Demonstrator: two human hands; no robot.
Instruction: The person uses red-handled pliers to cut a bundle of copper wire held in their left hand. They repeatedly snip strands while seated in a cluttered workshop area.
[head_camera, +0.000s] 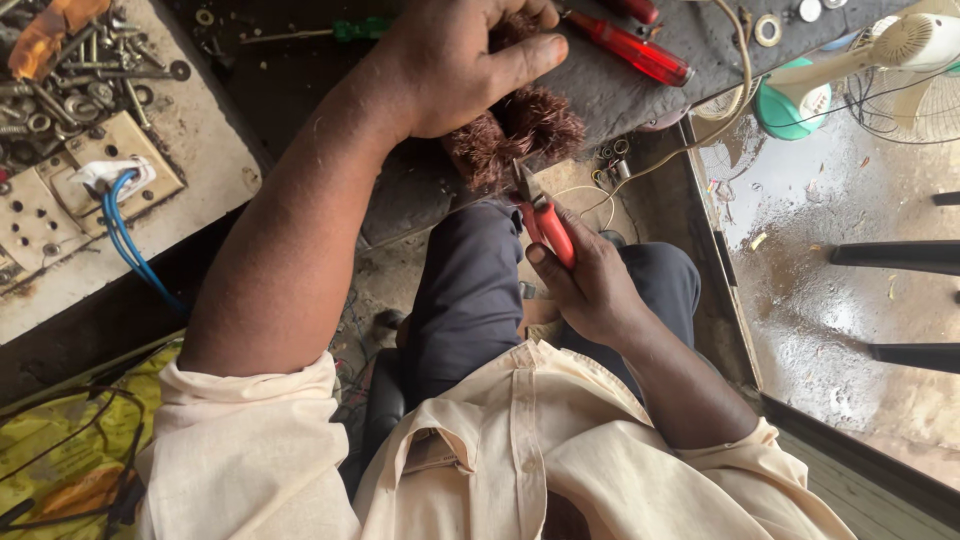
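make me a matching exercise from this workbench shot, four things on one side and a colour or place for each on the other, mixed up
Things:
1. pliers
2. copper winding
3. cable
4. fan

Descriptions:
A. blue, plugged into the socket board at left
B. white and green, at the top right edge
C. red handles, gripped in the right hand
D. reddish-brown bundle under the left hand

Pairs: 1-C, 2-D, 3-A, 4-B
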